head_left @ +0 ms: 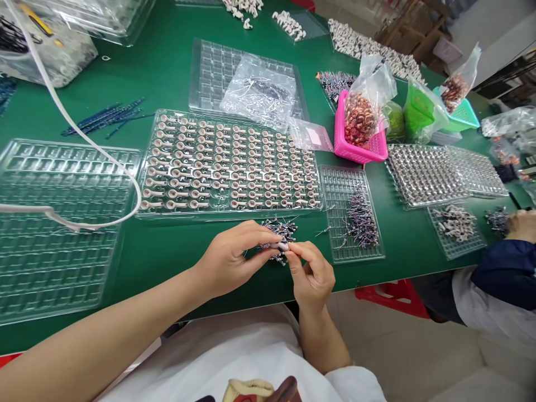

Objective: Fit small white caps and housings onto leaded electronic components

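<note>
My left hand (234, 254) pinches a small white plastic part (281, 245) between thumb and fingertips. At its right end, the thumb and forefinger of my right hand (312, 273) are pressed together; whether they hold a separate small piece is hidden. Just beyond the fingertips lies a loose pile of tiny wired components (280, 228), partly covered by my hands. A clear blister tray (220, 202) behind the pile holds rows of white, round-headed parts with stems; some slots in its front row have no part.
An unfilled clear tray (54, 262) lies left, crossed by a white cable (104, 151). To the right are a small tray (335, 218) with wired components, a pink basket (360, 152) of copper-coloured rings, and filled trays (427, 176). A co-worker's hand (522, 226) is far right.
</note>
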